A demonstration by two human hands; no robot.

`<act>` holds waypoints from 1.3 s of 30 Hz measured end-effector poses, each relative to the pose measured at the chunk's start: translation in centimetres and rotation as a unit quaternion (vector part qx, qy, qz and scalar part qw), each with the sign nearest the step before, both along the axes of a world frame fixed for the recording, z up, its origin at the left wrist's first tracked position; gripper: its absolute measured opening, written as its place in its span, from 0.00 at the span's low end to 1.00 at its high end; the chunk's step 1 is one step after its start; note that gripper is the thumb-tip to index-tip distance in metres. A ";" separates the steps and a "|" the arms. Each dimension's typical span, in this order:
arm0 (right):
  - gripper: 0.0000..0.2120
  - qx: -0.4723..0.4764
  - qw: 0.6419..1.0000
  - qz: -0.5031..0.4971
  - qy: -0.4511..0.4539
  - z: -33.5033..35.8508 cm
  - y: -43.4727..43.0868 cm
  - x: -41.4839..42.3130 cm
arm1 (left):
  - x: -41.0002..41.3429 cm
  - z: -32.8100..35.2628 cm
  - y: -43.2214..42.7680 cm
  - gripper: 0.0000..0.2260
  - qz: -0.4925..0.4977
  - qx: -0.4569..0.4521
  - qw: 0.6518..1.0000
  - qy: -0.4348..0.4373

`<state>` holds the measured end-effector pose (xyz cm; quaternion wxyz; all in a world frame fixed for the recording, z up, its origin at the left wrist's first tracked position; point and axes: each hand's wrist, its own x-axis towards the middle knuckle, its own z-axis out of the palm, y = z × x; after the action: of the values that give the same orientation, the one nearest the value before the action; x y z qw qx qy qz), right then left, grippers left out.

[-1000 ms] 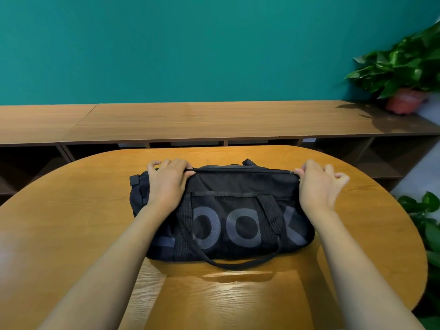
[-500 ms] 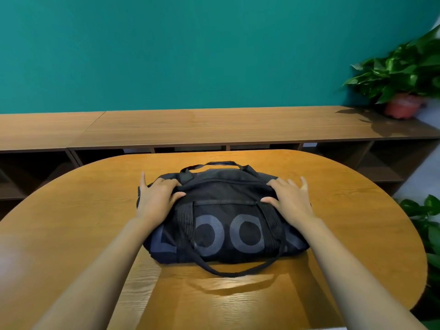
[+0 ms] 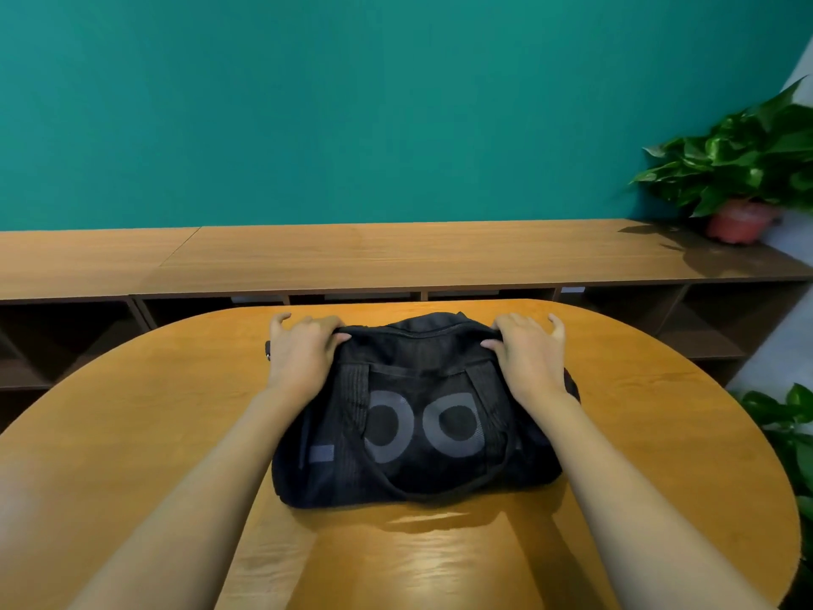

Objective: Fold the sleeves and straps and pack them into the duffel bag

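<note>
- Currently, the fingers of the left hand (image 3: 303, 356) curl over the top ridge of the duffel bag (image 3: 418, 416), with the thumb on the near face, clamping the fabric.
- At the other end, the right hand (image 3: 530, 358) mirrors this grip, and its little finger lifts clear.
- Holding both ends probably steadies the soft top and bunches it inward, to settle the contents or prepare for closing.
- The bag sits mid-table (image 3: 132, 416), printed side toward the person, with the carry handle (image 3: 440, 488) drooping onto the wood.
- No sleeves or loose straps show outside, so packing appears nearly complete. Zip state: cannot tell.
- Beyond the table are a low shelf (image 3: 396, 253) and a potted plant (image 3: 743, 169).
</note>
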<state>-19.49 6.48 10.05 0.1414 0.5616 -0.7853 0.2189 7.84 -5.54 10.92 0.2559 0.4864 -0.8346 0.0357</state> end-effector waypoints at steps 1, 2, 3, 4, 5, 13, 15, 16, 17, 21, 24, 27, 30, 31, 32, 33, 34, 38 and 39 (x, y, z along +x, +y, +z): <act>0.07 -0.004 1.000 -0.001 -0.005 0.6 -0.9 -0.1 | -0.5 0.4 -0.7 0.09 -0.003 -0.008 1.000 0.010; 0.07 -0.010 1.000 -0.001 -0.007 1.1 -2.0 -0.2 | -0.9 0.8 -1.5 0.09 -0.007 -0.017 1.000 0.020; 0.06 -0.016 1.000 -0.001 -0.008 1.6 -3.2 -0.4 | -1.4 1.3 -2.4 0.08 -0.009 -0.025 0.999 0.031; 0.06 -0.023 1.000 -0.002 -0.009 2.0 -4.4 -0.6 | -1.9 1.8 -3.3 0.08 -0.009 -0.030 0.999 0.041; 0.06 -0.030 0.999 -0.005 -0.013 2.4 -5.7 -0.9 | -2.5 2.3 -4.3 0.08 -0.009 -0.032 0.998 0.046; 0.08 -0.147 0.989 -0.030 -0.020 7.6 -18.8 -5.8 | -7.1 8.6 -16.2 0.07 -0.009 -0.053 0.993 0.105; 0.07 -0.176 0.983 -0.035 -0.026 9.8 -22.4 -7.3 | -8.4 10.9 -19.6 0.06 -0.001 -0.061 0.990 0.131; 0.07 -0.183 0.982 -0.038 -0.034 10.7 -24.1 -8.0 | -9.2 11.9 -21.3 0.07 0.005 -0.061 0.989 0.132; 0.07 -0.186 0.981 -0.041 -0.040 11.6 -25.8 -8.6 | -9.9 12.8 -23.1 0.08 0.010 -0.060 0.990 0.129; 0.06 -0.166 0.983 -0.059 -0.053 13.3 -31.4 -10.2 | -12.1 14.3 -29.7 0.07 0.033 -0.056 0.989 0.130; 0.05 -0.129 0.988 -0.066 -0.050 11.1 -34.2 -10.6 | -13.5 12.1 -32.7 0.07 0.058 -0.049 0.991 0.113; 0.11 0.049 0.996 -0.068 -0.006 6.4 -35.7 -10.7 | -14.4 7.2 -34.0 0.12 0.060 0.065 0.994 -0.069; 0.23 0.218 0.975 -0.028 0.015 2.4 -35.7 -10.8 | -14.6 3.4 -34.5 0.27 0.035 0.185 0.939 -0.289; 0.25 0.240 0.970 -0.013 0.027 2.1 -35.6 -11.0 | -14.6 3.0 -34.6 0.28 0.034 0.200 0.930 -0.307; 0.27 0.253 0.967 -0.006 0.042 2.0 -35.4 -11.0 | -14.6 2.9 -34.5 0.28 0.037 0.200 0.928 -0.313; 0.28 0.260 0.964 0.000 0.057 2.3 -35.2 -11.1 | -14.6 3.1 -34.4 0.28 0.038 0.198 0.927 -0.315; 0.28 0.267 0.961 0.004 0.069 2.9 -35.0 -11.1 | -14.7 3.7 -34.1 0.28 0.040 0.199 0.927 -0.315; 0.28 0.280 0.955 0.038 0.092 5.9 -33.6 -10.1 | -15.1 6.2 -32.2 0.27 0.020 0.205 0.930 -0.306; 0.28 0.289 0.952 0.046 0.086 6.9 -33.1 -9.8 | -15.1 7.1 -31.6 0.27 0.013 0.204 0.931 -0.302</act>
<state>-29.33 -26.65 16.98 0.0300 0.6308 -0.7731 -0.0599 -7.27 -37.14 18.06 -0.1131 0.5053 -0.8554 0.0135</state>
